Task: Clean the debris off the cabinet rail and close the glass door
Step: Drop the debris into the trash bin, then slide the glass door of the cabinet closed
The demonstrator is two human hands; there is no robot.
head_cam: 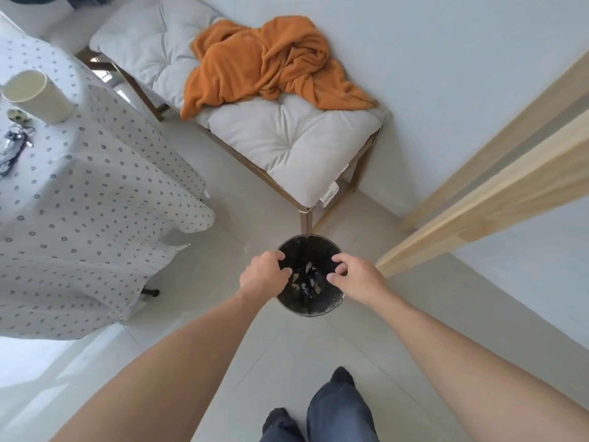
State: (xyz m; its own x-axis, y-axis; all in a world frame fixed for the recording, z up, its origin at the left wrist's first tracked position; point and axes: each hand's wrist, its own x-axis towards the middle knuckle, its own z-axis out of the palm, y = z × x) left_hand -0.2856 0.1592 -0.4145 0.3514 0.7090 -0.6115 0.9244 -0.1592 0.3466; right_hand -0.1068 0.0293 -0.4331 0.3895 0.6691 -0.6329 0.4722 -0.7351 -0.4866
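Observation:
A small round bin (331,306) with a black liner stands on the pale floor, straight below my hands. Several pale scraps of debris (307,280) lie at its bottom. My left hand (264,275) hovers over the bin's left rim, fingers curled and apart, holding nothing. My right hand (355,272) hovers over the right rim, thumb and fingers spread, nothing in it. The cabinet, its rail and the glass door are out of view.
A wooden bench (304,215) with white cushions and a crumpled orange blanket (271,63) stands just behind the bin. A table with a patterned cloth (83,199) and a cream cup (35,95) is at left. Pale wooden beams (484,199) run at right. My feet (318,409) are below.

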